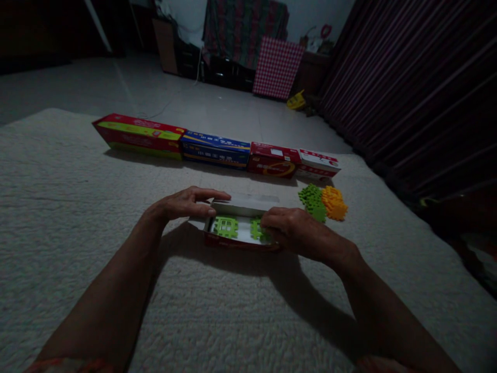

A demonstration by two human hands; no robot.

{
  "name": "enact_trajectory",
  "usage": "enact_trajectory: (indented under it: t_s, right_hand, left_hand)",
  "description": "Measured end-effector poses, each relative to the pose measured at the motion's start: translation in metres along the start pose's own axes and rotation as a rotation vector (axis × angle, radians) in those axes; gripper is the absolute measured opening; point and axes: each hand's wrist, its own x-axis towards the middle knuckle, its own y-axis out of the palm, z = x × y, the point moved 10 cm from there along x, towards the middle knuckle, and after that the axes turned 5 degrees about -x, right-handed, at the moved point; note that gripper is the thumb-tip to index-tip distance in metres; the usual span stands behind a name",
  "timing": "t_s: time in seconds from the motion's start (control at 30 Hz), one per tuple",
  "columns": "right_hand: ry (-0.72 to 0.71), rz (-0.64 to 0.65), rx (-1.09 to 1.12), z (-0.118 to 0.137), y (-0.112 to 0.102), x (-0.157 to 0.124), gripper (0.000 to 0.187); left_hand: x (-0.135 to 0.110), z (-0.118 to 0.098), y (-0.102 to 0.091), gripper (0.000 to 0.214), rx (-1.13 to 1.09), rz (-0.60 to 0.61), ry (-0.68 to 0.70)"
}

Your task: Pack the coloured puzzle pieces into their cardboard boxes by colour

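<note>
- L hand [186,203] at L end of open box [229,242]; thumb & fingers apart, resting on rim nr far L corner.
- R hand [301,228] at R end of same box, fingertips bunched over R green pc [255,229]; tips partly hidden, can't tell if pinched on it or just touching.
- Hands well apart, box btwn them.
- Box on pale quilted cover [217,311], long side facing wearer, far flap up; front wall dk red, inside white.
- L green pc [225,226], w/ window-like grid, lies inside nr L end, apart from R green pc.
- Beyond R hand, on cover: green pile [313,201] & orange pile [334,203] of interlocking pcs, side by side, touching.
- Farther back, row of closed boxes end to end, L to R: red/green box [143,135], blue box [215,150], dk red box [274,159], white/red box [319,163].
- Bg: checked cloth [277,67]; dk curtain [373,67] far R.
</note>
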Motion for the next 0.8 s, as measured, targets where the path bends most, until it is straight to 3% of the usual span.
enact_trajectory:
  t_s: [0.17,0.53,0.6,0.67,0.8]
  right_hand:
    - [0.047,0.076,0.015,-0.001,0.011,0.0,0.019]
    - [0.017,0.065,0.043,-0.004,0.015,0.0,0.018]
    - [-0.024,-0.006,0.053,-0.002,0.004,-0.005,0.017]
    - [-0.043,-0.158,0.062,-0.005,-0.019,-0.016,0.018]
    - [0.116,-0.501,0.011,-0.047,-0.065,-0.062,0.017]
  left_hand:
    - [0.0,-0.003,0.001,0.065,0.023,-0.002,0.015]
    - [0.001,-0.004,0.002,0.066,0.05,0.015,0.013]
    - [0.001,-0.003,0.002,0.067,0.055,0.013,-0.008]
    - [0.0,-0.002,0.002,0.068,0.055,0.004,-0.023]
    - [0.0,-0.002,0.002,0.069,0.065,0.003,-0.015]
